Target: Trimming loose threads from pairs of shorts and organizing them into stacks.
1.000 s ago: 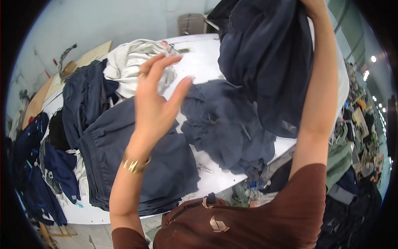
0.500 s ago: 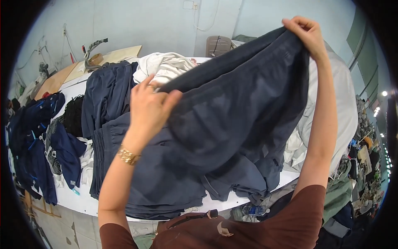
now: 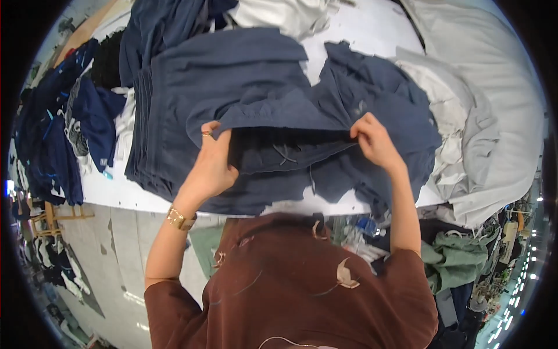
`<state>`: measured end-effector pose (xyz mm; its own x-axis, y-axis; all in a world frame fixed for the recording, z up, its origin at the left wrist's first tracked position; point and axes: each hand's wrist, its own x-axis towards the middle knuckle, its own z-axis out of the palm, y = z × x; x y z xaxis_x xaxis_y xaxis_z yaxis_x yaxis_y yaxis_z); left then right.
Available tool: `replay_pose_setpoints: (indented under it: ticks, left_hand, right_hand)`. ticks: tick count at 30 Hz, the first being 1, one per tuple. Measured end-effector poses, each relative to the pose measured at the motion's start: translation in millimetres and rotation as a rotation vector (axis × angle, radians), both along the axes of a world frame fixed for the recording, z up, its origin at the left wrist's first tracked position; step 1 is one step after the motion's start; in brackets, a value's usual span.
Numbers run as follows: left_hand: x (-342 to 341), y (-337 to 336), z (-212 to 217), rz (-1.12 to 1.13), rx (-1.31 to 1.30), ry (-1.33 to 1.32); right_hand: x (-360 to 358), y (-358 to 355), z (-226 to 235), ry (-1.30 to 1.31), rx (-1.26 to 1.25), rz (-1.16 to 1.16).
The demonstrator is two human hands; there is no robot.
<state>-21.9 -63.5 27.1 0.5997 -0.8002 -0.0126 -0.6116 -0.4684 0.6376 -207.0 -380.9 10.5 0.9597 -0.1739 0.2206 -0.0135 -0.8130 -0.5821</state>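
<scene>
A pair of dark blue-grey pants with a gathered elastic waistband is stretched between my hands, its waist opening toward me. A thin cord shows inside the dark opening. My left hand grips the left end of the waistband, fingers bent over it and thumb lower down; part of its grip is hidden. At the right end, my right hand pinches the waistband between thumb and fingers. Beneath lies a stack of folded garments of the same colour. A crumpled heap of similar cloth is beside it on the right.
A white table carries everything. Navy garments and a black bundle lie on the left. White cloth sits at the back, with a large pale grey cloth pile on the right. Green cloth hangs below the table's right side.
Both hands have come down and nearer, the right one most, bringing the raised pants low over the stack. The waist opening now faces me. The view has tilted downward.
</scene>
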Motion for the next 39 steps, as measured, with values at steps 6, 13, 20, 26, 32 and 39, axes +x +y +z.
replay_pose_setpoints:
  ticks: [6, 13, 20, 26, 32, 39]
  left_hand:
    - [-14, 0, -35, -0.034, 0.031, -0.021]
    - [-4, 18, -9, -0.107, -0.048, 0.016]
    - [-36, -1, 68, -0.364, -0.566, -0.449]
    - [-50, -7, 83, -0.142, -0.892, -0.203]
    - [3, 45, 13, 0.580, -0.771, -0.092]
    - [46, 108, -60, 0.996, -0.402, -0.113]
  right_hand:
    - [-15, 30, -52, 0.049, -0.209, -0.113]
    - [-24, 2, -34, 0.039, -0.627, -0.160]
    - [8, -78, 111, -0.680, -0.207, -0.708]
    - [144, -138, 229, -0.870, -0.255, -0.159]
    - [359, 6, 115, -0.508, -0.481, 0.102]
    - [470, 167, 9, -0.045, -0.336, 0.344]
